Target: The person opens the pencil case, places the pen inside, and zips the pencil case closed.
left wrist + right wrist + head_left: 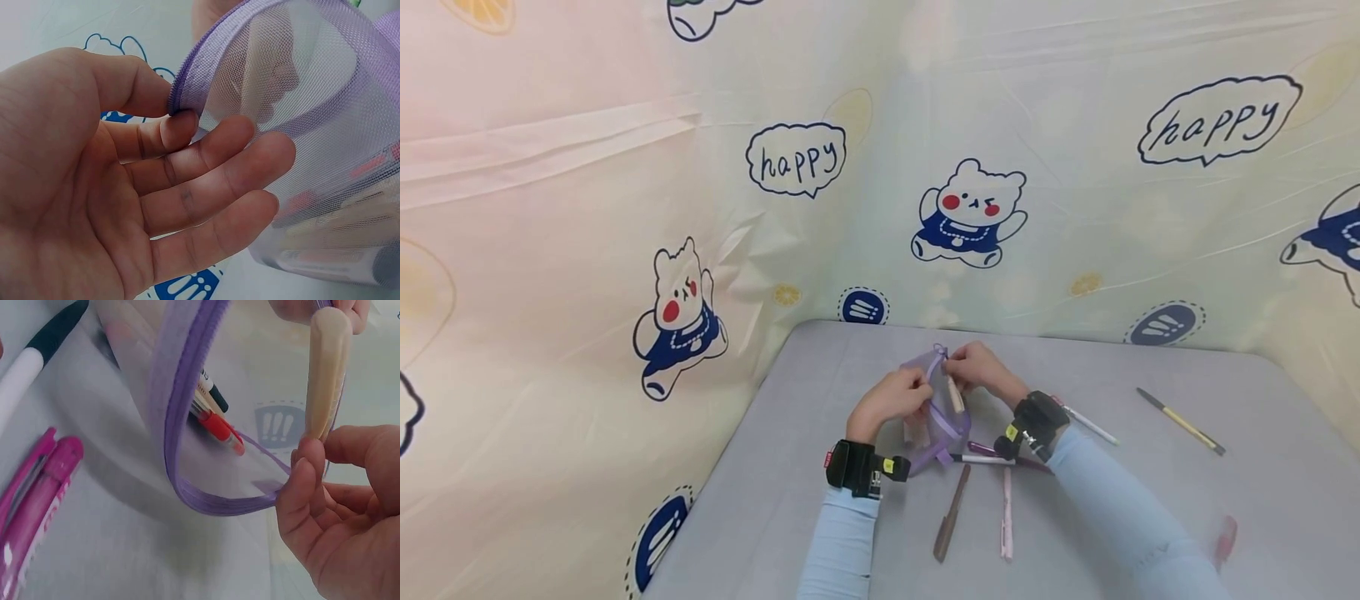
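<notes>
Pretty cute backdrop [865,225]
winking bears [970,218], "happy" bubbles [797,160] and orange slices [787,294] printed on it, grey surface [820,392] in front

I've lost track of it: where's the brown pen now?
In the head view, the brown pen lies on the table, left of the pale pink pen and on the near side of the purple pouch.

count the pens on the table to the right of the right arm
3: a white pen by the right wrist camera, a yellow-grey pen farther right, and a blurred pinkish-red pen beside the sleeve. The sleeve may hide others.
</notes>
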Tool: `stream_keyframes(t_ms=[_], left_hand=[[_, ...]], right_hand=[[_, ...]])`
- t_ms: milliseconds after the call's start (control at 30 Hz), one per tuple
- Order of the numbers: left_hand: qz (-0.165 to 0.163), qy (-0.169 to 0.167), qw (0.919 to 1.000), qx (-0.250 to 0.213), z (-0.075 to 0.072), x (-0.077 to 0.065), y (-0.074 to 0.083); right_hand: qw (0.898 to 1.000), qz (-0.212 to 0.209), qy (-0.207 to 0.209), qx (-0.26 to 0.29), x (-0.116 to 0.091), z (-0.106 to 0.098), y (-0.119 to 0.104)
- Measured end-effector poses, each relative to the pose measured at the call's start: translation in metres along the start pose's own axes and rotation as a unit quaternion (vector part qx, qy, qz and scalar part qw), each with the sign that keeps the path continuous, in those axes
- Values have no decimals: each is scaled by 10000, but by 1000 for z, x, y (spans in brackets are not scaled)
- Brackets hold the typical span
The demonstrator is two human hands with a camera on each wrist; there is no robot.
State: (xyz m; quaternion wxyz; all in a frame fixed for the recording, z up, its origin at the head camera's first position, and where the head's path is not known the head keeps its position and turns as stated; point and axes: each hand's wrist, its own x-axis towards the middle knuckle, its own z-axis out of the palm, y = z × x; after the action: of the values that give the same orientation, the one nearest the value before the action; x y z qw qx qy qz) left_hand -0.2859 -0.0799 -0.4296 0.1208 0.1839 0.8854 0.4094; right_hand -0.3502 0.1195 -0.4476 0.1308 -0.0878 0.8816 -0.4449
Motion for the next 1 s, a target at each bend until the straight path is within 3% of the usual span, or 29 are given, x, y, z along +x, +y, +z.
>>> stream_keyframes(t_ms=[300,1000], left_hand=[[15,34,9999,136,-1,1,1],[-64,-53,9999,-119,-4,-1,2]], right_hand=[[9989,74,23,453,0,-2,-2],[9993,-20,-203,303,-15,-31,17]])
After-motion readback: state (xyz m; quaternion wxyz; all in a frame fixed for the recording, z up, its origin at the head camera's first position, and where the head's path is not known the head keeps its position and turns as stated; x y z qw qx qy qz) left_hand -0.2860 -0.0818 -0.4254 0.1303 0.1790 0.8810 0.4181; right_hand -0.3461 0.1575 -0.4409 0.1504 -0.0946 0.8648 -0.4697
